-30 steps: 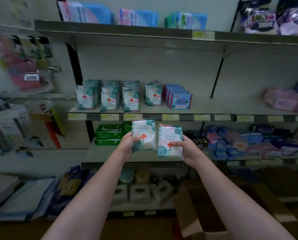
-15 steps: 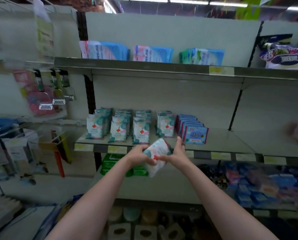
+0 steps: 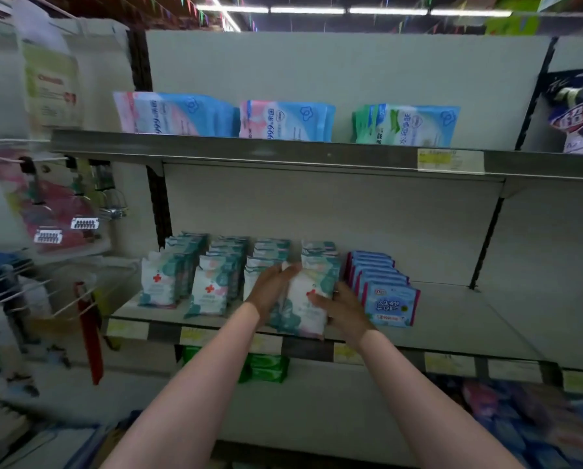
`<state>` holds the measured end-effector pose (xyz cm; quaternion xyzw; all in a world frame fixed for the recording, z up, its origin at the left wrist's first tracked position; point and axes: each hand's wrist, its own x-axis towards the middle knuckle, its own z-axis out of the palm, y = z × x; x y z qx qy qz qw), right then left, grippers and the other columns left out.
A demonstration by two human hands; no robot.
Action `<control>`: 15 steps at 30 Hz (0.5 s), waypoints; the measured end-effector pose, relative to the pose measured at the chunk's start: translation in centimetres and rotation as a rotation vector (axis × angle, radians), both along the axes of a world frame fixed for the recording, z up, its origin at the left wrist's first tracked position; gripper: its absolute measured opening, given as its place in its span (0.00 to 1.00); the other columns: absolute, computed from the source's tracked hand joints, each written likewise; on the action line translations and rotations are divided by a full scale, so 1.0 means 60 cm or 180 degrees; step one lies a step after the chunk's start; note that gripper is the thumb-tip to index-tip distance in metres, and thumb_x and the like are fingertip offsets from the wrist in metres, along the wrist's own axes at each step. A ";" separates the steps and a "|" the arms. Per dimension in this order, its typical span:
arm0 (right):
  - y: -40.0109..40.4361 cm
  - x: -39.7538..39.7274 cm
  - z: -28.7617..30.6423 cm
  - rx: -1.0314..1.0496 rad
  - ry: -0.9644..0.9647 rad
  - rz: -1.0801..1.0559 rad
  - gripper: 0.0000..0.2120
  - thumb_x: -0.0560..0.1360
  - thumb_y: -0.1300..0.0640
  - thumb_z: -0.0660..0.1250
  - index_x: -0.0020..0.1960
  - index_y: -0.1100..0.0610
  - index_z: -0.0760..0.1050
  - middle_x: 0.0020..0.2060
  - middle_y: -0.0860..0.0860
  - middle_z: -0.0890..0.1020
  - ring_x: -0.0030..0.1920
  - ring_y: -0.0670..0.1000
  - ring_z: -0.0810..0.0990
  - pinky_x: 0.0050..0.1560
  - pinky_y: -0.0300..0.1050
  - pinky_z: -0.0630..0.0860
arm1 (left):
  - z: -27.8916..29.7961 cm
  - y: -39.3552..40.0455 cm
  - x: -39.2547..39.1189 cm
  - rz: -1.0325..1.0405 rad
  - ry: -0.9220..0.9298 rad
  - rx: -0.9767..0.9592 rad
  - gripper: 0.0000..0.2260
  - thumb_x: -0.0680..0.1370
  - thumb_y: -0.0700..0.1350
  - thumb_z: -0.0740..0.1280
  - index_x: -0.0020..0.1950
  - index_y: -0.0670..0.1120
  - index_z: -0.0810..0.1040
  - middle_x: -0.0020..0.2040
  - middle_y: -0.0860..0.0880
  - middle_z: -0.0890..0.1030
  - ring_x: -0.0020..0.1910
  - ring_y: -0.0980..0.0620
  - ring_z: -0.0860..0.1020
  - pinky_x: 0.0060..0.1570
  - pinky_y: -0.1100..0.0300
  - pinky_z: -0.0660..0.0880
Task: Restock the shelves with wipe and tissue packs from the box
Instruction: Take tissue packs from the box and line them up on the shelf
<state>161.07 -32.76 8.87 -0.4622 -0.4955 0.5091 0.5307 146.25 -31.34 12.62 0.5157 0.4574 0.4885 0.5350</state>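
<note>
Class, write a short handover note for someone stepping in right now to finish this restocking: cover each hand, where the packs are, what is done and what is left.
Left hand: fingers on the left side of the held packs at the shelf front.
Right hand: grip on their right side, beside the blue packs.
Packs: the held ones, white and teal with a red cross, sit at the front edge of the middle shelf, in front of the fourth row of matching packs. It is too blurred to tell how many are held.
Done: four rows of these packs stand on the shelf.
Left: push the held packs back into line and let go. The box is out of view.
</note>
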 end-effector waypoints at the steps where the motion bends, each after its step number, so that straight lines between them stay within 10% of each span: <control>1: 0.012 0.009 -0.004 0.0003 0.0159 -0.0131 0.16 0.73 0.65 0.69 0.60 0.60 0.72 0.55 0.55 0.81 0.51 0.53 0.82 0.43 0.45 0.81 | -0.008 0.009 0.003 -0.0140 -0.0081 -0.0081 0.11 0.78 0.50 0.64 0.52 0.44 0.80 0.51 0.43 0.83 0.50 0.45 0.81 0.52 0.52 0.78; 4: 0.040 0.031 -0.010 0.0006 0.0075 -0.0544 0.20 0.72 0.64 0.70 0.62 0.63 0.70 0.58 0.58 0.80 0.55 0.58 0.81 0.50 0.51 0.80 | -0.027 0.029 0.010 -0.0180 0.0197 -0.0025 0.09 0.81 0.42 0.59 0.52 0.40 0.77 0.44 0.45 0.81 0.41 0.50 0.79 0.37 0.62 0.76; 9: 0.063 0.057 -0.013 -0.0096 -0.1994 -0.0654 0.19 0.72 0.55 0.72 0.60 0.60 0.74 0.52 0.50 0.79 0.53 0.52 0.78 0.45 0.36 0.74 | -0.061 0.097 0.024 0.0391 0.0593 -0.0047 0.12 0.80 0.37 0.58 0.61 0.34 0.74 0.54 0.40 0.77 0.49 0.47 0.74 0.49 0.58 0.70; 15: 0.104 0.073 -0.019 -0.0355 -0.1243 -0.0775 0.10 0.75 0.61 0.68 0.55 0.62 0.73 0.38 0.49 0.80 0.22 0.40 0.75 0.23 0.32 0.71 | -0.098 0.183 0.060 0.0132 0.0455 -0.0370 0.12 0.80 0.38 0.59 0.61 0.36 0.74 0.55 0.38 0.77 0.55 0.40 0.76 0.58 0.48 0.73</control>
